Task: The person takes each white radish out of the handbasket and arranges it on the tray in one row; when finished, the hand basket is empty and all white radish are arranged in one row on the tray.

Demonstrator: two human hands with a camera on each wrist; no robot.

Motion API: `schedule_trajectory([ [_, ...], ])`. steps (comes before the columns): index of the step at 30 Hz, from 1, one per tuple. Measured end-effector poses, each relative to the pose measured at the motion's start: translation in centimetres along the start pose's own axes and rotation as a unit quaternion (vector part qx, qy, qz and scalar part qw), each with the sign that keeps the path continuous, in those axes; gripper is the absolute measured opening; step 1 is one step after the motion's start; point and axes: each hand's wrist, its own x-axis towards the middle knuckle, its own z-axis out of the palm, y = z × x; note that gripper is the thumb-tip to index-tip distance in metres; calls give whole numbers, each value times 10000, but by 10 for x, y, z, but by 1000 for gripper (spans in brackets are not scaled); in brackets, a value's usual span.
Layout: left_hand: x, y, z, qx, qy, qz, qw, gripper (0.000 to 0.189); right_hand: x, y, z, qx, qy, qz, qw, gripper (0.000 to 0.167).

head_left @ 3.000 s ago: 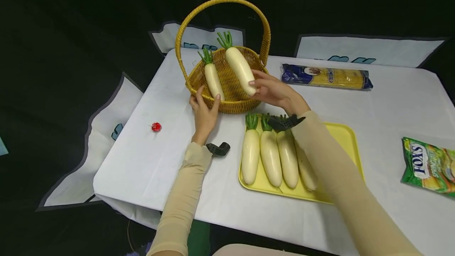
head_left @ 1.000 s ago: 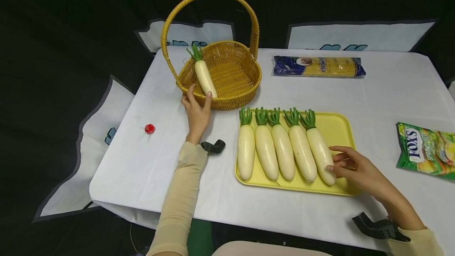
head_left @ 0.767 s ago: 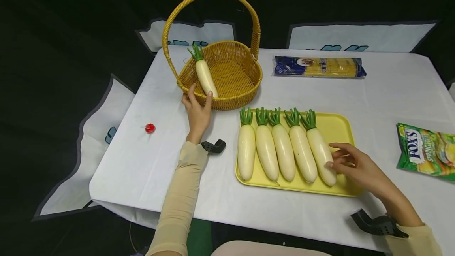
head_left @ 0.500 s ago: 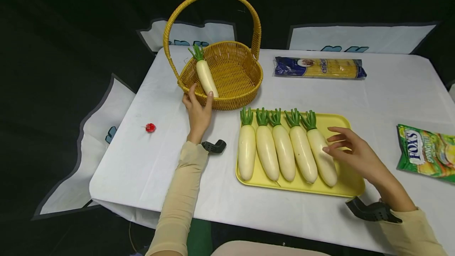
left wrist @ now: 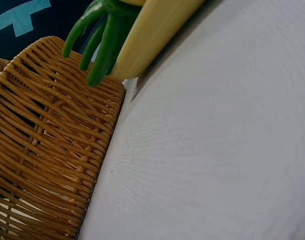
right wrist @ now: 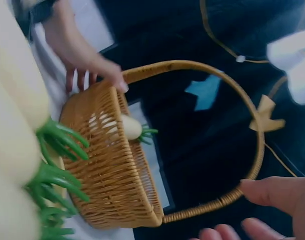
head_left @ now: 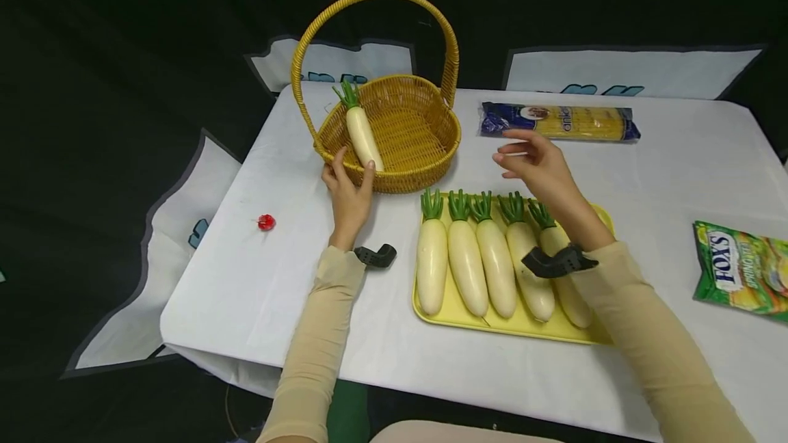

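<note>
A wicker basket (head_left: 406, 180) with a tall arched handle stands at the back left. One white radish (head_left: 363, 135) with a green top leans inside it on the left. My left hand (head_left: 349, 207) grips the basket's front left rim; the right wrist view shows its thumb over the edge. My right hand (head_left: 544, 166), holding nothing, hovers beyond the tray and right of the basket, fingers loosely bent. Several more white radishes (head_left: 466, 269) lie side by side on a yellow tray (head_left: 449, 322), tops pointing away. My right forearm partly covers the rightmost radish (head_left: 572, 299).
A pack of spaghetti (head_left: 575, 122) lies at the back, just beyond my right hand. A green Fox's candy bag (head_left: 741, 269) is at the right edge. One small red wrapped candy (head_left: 266, 222) sits on the left of the white-covered table (head_left: 246, 299).
The radish my right hand held over the basket now lies rightmost on the tray. That hand has let go and moved up and left towards the basket. My left hand stays on the rim.
</note>
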Motion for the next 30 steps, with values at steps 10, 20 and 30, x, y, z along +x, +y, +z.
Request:
schedule_trajectory([
  [10,1,1,2,-16,17,51,10000,67,81,-36,64,-487,179,-92,9986,47],
  [20,0,2,0,76,36,108,9999,68,126,-38,117,-297,-126,-93,9994,50],
  [30,-2,0,-3,103,112,30,9999,70,133,-29,156,0,-921,751,9929,61],
])
